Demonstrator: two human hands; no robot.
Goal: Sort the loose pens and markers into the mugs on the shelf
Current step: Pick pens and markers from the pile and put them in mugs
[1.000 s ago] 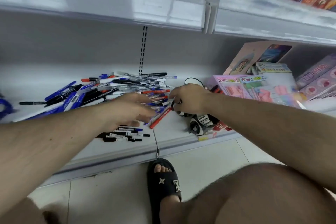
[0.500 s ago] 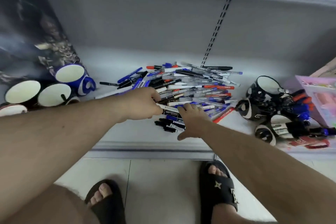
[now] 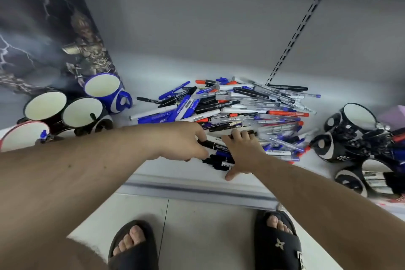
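Left hand [image 3: 182, 141] pinches a slim black plastic marker [image 3: 215, 146] by its fingertips; right hand [image 3: 243, 151] lies flat, fingers spread. Ahead of both: the jumbled heap of blue, black and red pens [image 3: 252, 107]

No print is legible. White lettering on the black markers [image 3: 215, 146] and blue markers [image 3: 184, 107], and a label on a mug [image 3: 370, 176] at the shelf's right end, are too blurred to read.

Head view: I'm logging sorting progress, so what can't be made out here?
- Left hand: its fingertips are hidden by its own knuckles, so the grip on the black marker is unclear.
- Right-side mugs: blurred and cut by the frame edge, contents uncountable.
- Pen pile: overlapping, count unreadable.
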